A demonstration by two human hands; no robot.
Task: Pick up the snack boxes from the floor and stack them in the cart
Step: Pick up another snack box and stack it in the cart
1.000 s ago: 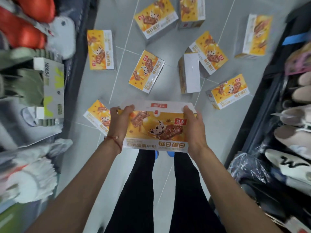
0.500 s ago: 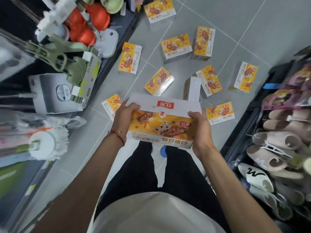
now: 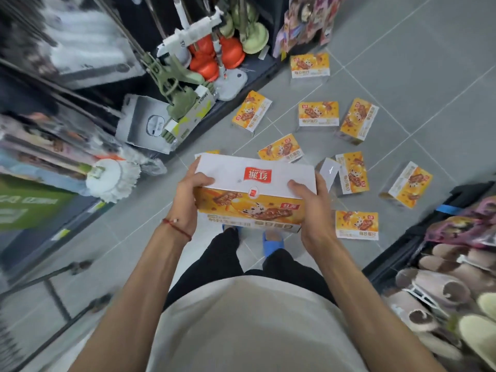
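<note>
I hold one orange-and-white snack box point(image 3: 255, 189) at waist height, its white side with a red logo turned up. My left hand point(image 3: 186, 200) grips its left end and my right hand point(image 3: 308, 208) grips its right end, thumbs on top. Several more snack boxes point(image 3: 318, 114) lie scattered on the grey tile floor point(image 3: 418, 76) ahead of me and to the right, one point(image 3: 357, 225) close to my right foot. A dark metal frame with small wheels point(image 3: 61, 288), possibly the cart, shows blurred at the lower left.
A shelf on the left carries mops point(image 3: 112, 179), green and orange plungers point(image 3: 214, 55) and a white carton point(image 3: 147, 124). On the right a low black rack point(image 3: 413, 237) holds slippers point(image 3: 440, 285). My legs and blue shoes stand below the box.
The view has swung left and lifted, so the floor boxes slid toward the upper right. The held box has tipped, showing more of its white side. Both hands keep their grip.
</note>
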